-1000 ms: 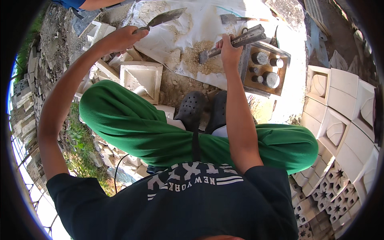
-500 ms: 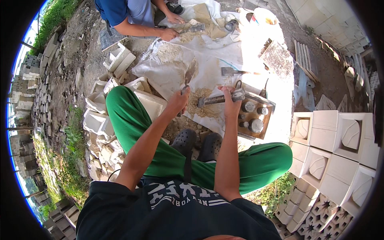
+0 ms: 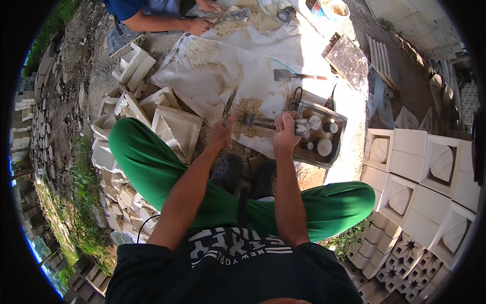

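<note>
My left hand (image 3: 221,134) is closed round the handle of a trowel (image 3: 232,97), its narrow blade pointing away from me over a white sheet (image 3: 197,83). Closed too, my right hand (image 3: 286,130) grips the shaft of a grey, hammer-like metal tool (image 3: 263,123) lying crosswise. That tool's left head is above a small heap of damp sandy mix (image 3: 249,107). Its right end overlaps an open box mould (image 3: 345,139) with several round grey cylinders (image 3: 323,147) standing inside. Beyond the box lies a flat scraper (image 3: 282,75) with a wooden handle.
At the far left, another person's hand (image 3: 201,25) holds a mix-covered tool (image 3: 234,16). Cream hollow blocks (image 3: 177,133) and broken pieces lie beside my left knee. A bucket (image 3: 330,10) and a board (image 3: 348,63) stand far right; stacked patterned blocks (image 3: 411,157) are at right.
My view has shifted, so the scene sits higher in it. My right hand has turned over the tool's shaft, fingers now wrapped across it. The trowel has come slightly nearer to me.
</note>
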Motion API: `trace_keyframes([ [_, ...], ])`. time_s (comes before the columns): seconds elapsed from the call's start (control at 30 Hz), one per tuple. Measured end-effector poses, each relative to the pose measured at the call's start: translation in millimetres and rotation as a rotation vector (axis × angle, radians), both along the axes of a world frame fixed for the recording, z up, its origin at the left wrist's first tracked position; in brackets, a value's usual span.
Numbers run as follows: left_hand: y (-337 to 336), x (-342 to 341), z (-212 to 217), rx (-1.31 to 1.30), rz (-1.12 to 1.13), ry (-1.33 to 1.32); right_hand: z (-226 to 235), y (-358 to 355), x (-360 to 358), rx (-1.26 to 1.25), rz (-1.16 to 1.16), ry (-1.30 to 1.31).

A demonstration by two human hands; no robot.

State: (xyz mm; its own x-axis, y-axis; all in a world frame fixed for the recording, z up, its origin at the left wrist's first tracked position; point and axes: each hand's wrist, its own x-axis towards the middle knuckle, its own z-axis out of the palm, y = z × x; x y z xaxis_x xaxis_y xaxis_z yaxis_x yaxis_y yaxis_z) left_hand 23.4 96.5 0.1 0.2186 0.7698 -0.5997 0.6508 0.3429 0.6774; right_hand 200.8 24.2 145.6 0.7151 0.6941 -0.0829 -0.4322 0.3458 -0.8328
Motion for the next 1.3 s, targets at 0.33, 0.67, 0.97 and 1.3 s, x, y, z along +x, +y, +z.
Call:
trace_keyframes([
  [0.33,-12.1,-14.1,2.6,0.14,-0.158,0.165,-17.9,3.2,-7.2,-0.216,0.031,-0.522],
  [0.67,-41.1,-22.1,23.4,0.162,-0.125,0.243,-5.9,-2.0,-7.9,0.028,0.094,-0.484],
  [0.97,-51.6,-37.3,14.5,0.125,-0.233,0.325,-32.2,33.2,-19.8,-0.107,-0.039,-0.188],
  [1.3,-59.5,-40.3,9.1,0.187,-0.283,0.263,-36.7,19.0,-0.9,-0.118,-0.096,0.018],
])
